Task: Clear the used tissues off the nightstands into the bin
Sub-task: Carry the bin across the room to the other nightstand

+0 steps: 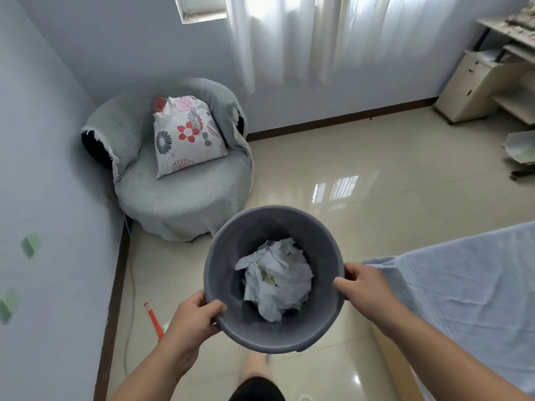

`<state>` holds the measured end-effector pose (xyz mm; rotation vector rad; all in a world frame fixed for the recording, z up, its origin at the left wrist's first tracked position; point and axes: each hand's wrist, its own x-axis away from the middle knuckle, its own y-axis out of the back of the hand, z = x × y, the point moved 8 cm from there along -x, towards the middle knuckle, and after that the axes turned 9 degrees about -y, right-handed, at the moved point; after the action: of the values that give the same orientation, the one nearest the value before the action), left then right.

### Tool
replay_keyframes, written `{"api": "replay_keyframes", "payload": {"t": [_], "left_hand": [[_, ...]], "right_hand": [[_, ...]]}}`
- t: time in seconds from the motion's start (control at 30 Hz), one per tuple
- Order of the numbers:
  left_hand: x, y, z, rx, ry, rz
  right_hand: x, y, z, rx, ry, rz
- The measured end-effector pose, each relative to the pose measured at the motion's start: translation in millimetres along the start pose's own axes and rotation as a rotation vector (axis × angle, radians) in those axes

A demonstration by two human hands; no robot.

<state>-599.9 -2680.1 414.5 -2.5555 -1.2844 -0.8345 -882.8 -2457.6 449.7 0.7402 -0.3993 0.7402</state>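
Left grip (194, 316) and right grip (362, 282) each clamp the rim of the grey bin (220, 247) on opposite sides, thumbs inside. Likely for a level carry. Crumpled tissues (278, 273) are inside, near centre. No nightstands in view.

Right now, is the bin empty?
No, crumpled white tissues lie inside the bin, which the left hand and right hand grip by its rim.

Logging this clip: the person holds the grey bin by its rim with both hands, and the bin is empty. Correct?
Not quite. The bin is not empty: the head view shows crumpled white tissues lying inside it. The rest stands: the left hand and right hand both grip its rim.
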Motion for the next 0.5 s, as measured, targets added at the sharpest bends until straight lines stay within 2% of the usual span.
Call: {"api": "replay_keyframes", "payload": {"t": [0.23,0.5], "left_hand": [[-170.1,-56.7,-83.3,-0.052,0.015,0.183],[-294.8,-193.3,-243.4,-0.195,-0.068,0.483]], "right_hand": [[-111.6,36.1,46.7,-0.145,-0.149,-0.083],[-186.4,153.9,84.7,-0.318,-0.217,-0.310]]}}
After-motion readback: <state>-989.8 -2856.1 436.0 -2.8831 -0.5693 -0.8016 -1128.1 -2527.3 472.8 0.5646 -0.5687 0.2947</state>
